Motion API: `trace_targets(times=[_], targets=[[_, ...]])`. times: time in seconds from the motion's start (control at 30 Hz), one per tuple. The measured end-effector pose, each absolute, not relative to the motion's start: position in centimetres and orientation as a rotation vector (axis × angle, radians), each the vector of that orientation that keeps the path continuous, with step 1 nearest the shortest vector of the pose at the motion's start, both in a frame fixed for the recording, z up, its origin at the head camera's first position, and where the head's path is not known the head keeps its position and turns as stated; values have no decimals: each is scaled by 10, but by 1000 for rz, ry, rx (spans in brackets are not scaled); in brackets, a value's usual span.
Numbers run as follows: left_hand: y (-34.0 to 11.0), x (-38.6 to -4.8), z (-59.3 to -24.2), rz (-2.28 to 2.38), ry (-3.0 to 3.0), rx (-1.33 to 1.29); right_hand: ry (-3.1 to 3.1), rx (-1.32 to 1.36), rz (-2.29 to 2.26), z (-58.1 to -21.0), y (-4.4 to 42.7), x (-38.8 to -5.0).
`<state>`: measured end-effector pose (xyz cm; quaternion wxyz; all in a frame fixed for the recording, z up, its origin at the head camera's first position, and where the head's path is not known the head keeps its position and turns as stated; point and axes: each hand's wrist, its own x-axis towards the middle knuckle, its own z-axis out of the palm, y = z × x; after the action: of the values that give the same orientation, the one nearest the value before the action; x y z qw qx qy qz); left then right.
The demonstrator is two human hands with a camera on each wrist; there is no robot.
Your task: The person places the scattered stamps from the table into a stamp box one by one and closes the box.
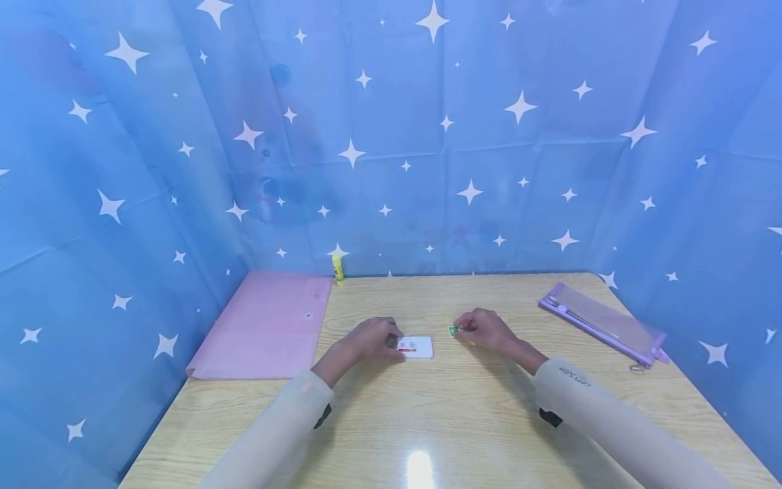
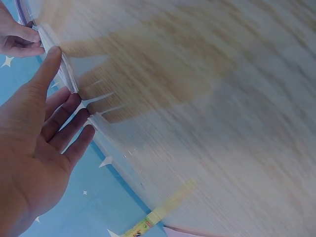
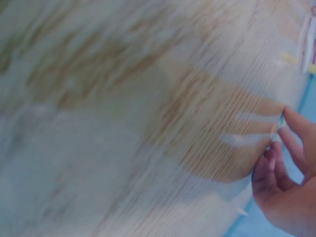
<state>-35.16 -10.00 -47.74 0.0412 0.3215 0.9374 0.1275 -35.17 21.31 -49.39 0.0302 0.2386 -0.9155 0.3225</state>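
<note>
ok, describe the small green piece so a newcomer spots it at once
On the wooden table, find the person's right hand. The green piece is pinched at its fingertips, on the side facing the left hand. Its green face, pale edge and tiny size set it apart from the larger white rectangle held by the left hand.

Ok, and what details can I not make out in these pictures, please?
Head view: the fine print on the flat white item, too small to read.
Head view: part of the small green piece, hidden by the right hand.
Left wrist view: one end of the yellow tube, cut off by the bottom edge.
Right wrist view: the small green piece's face, seen almost edge-on.
</note>
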Motion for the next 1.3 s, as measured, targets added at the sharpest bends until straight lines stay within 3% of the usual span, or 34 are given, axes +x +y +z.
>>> trace_targets(times=[1.3], targets=[[-96,-349,-473,376,2860,967,-2741,768,1027,-501,205,-344]])
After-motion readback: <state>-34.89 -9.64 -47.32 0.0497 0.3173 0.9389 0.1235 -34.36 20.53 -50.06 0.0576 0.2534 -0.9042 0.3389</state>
